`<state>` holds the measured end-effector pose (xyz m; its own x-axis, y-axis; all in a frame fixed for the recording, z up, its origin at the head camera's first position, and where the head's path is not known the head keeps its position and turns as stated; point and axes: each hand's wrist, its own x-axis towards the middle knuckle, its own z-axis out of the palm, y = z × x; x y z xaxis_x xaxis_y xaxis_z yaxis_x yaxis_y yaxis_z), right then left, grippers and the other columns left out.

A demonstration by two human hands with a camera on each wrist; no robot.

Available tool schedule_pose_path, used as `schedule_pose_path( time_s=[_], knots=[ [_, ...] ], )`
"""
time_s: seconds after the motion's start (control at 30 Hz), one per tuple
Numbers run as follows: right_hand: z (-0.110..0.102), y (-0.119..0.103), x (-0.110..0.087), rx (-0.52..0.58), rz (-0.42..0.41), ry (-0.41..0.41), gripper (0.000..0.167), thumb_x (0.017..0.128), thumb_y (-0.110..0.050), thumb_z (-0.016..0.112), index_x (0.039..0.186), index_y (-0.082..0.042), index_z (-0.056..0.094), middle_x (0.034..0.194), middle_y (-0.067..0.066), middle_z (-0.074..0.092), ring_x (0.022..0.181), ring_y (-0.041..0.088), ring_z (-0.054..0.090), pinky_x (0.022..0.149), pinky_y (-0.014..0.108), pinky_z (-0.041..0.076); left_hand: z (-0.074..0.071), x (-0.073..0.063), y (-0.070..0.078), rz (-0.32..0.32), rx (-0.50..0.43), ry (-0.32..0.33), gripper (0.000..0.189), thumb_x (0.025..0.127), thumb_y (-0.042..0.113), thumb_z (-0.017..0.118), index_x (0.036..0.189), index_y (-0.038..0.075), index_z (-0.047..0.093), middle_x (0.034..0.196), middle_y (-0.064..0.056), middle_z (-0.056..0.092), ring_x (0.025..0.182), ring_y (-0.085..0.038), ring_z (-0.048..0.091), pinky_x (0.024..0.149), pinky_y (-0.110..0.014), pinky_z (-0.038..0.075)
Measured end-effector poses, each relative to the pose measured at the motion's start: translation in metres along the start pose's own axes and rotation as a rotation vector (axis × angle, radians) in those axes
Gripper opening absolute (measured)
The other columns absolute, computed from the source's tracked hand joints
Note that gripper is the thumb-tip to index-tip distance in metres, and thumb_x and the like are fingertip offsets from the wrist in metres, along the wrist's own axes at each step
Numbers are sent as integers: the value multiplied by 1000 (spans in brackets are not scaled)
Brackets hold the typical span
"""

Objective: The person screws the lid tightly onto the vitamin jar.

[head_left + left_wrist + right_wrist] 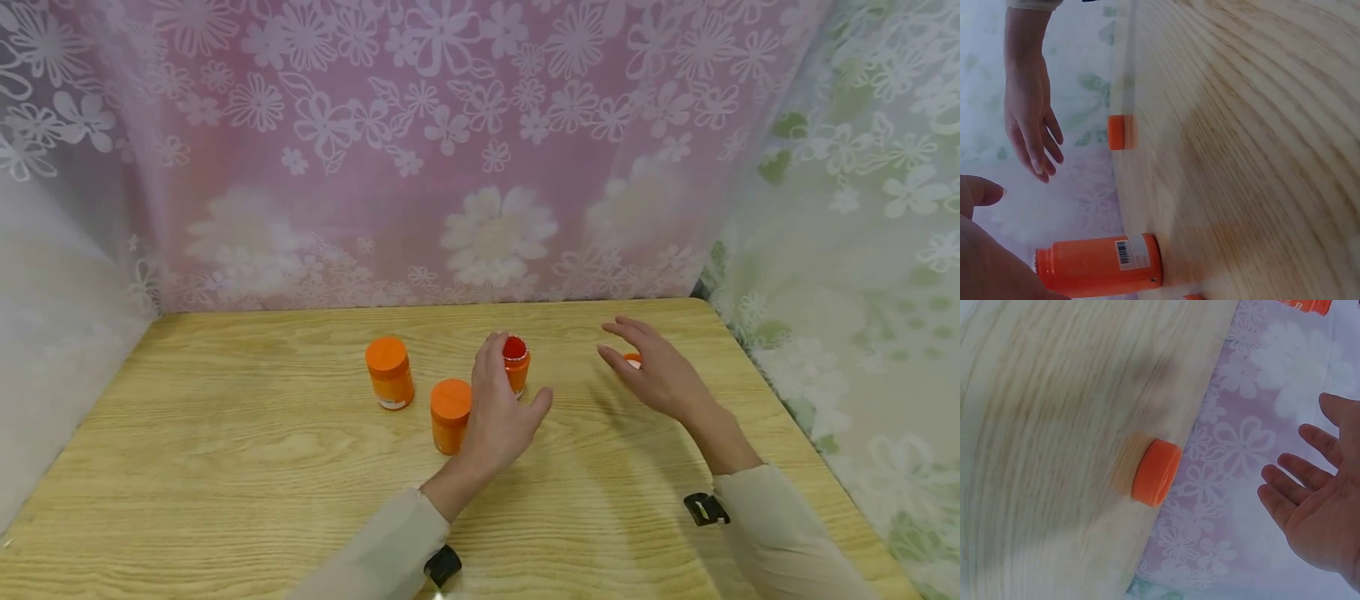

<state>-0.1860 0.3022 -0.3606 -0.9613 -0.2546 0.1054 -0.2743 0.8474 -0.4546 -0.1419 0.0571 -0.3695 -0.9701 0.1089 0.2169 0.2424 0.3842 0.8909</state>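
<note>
An orange jar (518,377) stands upright with no lid on, its inside showing red. My left hand (501,408) is right beside it, fingers extended along its near left side and overlapping it in the head view, thumb held apart. A barcode label shows low on the same jar (1100,265) in the left wrist view. To the right, an orange screw cap (1157,473) lies on the table. My right hand (660,371) hovers over that cap with loosely spread fingers, partly hiding it in the head view and holding nothing.
Two more orange jars with lids on stand left of my left hand: one further back (390,373), one nearer (451,417) and partly covered by that hand. The wood-grain table (247,500) meets flowered curtains (375,208) at the back and sides.
</note>
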Motion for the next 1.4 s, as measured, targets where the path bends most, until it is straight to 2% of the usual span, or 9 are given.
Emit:
schedule_pose_path(
  time_s=[0.27, 0.53, 0.7, 0.97, 1.13, 1.4],
  knots=[
    [1, 10, -3, 3, 29, -28, 58, 100, -43, 46, 143, -5, 42, 151, 22, 27, 134, 45, 27, 101, 63, 27, 2, 9, -19, 30, 27, 18, 72, 84, 19, 70, 142, 5, 30, 136, -9, 41, 120, -23, 44, 102, -39, 38],
    [0, 21, -4, 2, 70, -60, 62, 98, -48, 46, 143, -6, 42, 151, 21, 25, 135, 45, 25, 101, 64, 25, 1, 17, -36, -35, 31, -5, 78, 82, 18, 74, 144, 4, 29, 134, -11, 42, 118, -25, 48, 101, -42, 40],
    [-3, 27, -6, 14, 74, -101, 65, 98, -49, 46, 142, -3, 41, 150, 25, 24, 134, 47, 24, 101, 65, 24, -4, 27, -43, -70, 40, -67, 80, 82, 19, 76, 145, 5, 29, 137, -13, 42, 122, -28, 46, 103, -45, 37],
    [-11, 39, -5, 21, 33, -173, 55, 99, -32, 52, 140, 3, 41, 146, 31, 26, 133, 51, 21, 101, 66, 23, -10, 42, -55, -175, 12, -159, 80, 80, 25, 80, 145, 10, 36, 138, -7, 44, 125, -25, 43, 103, -43, 37],
    [-13, 49, -3, 15, 30, -210, 57, 98, -31, 55, 140, 5, 41, 146, 32, 26, 133, 51, 20, 101, 66, 22, -11, 47, -63, -181, -4, -204, 75, 79, 25, 81, 141, 12, 41, 133, -4, 48, 123, -23, 46, 102, -41, 39],
    [-12, 58, 6, 1, 32, -256, 61, 92, -27, 65, 139, 5, 42, 144, 33, 28, 132, 52, 21, 101, 66, 22, -9, 51, -76, -187, -96, -264, 73, 79, 24, 80, 141, 16, 42, 131, 0, 51, 117, -21, 51, 98, -39, 43]
  ],
)
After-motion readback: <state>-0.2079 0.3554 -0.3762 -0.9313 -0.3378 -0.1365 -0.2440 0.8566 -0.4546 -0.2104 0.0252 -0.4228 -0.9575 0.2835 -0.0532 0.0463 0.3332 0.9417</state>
